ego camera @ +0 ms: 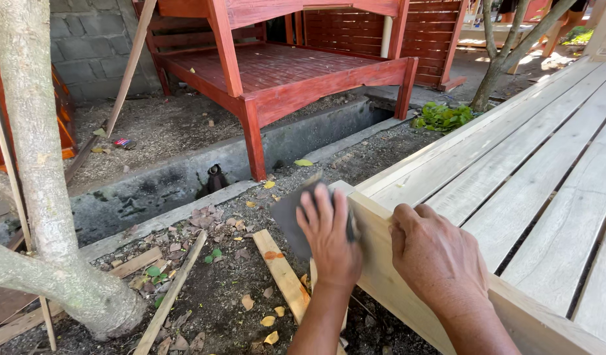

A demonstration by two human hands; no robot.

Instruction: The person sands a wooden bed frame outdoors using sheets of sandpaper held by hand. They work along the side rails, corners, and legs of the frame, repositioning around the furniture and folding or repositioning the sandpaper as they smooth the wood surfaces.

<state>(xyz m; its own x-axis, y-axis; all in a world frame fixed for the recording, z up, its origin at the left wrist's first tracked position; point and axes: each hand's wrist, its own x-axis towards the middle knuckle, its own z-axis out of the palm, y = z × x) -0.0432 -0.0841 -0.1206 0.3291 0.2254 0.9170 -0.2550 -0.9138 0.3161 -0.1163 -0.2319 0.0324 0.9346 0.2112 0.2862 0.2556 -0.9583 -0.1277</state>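
My left hand (330, 233) presses dark sandpaper (291, 220) flat against the bare wooden frame's (382, 263) near-left corner; my right hand (434, 253) rests, grip loosely curled and empty, on its edge.

We take the slatted bench (513, 171) as landmark. On its near side rail rest our two hands: the left hand (330, 236) presses a sandpaper sheet (291, 220) against the rail's corner, the right hand (434, 253) just right of it. Left of the bench, planks (282, 271) lie on the ground; further left stands a tree trunk (36, 164). Behind stands a wooden platform (276, 69).
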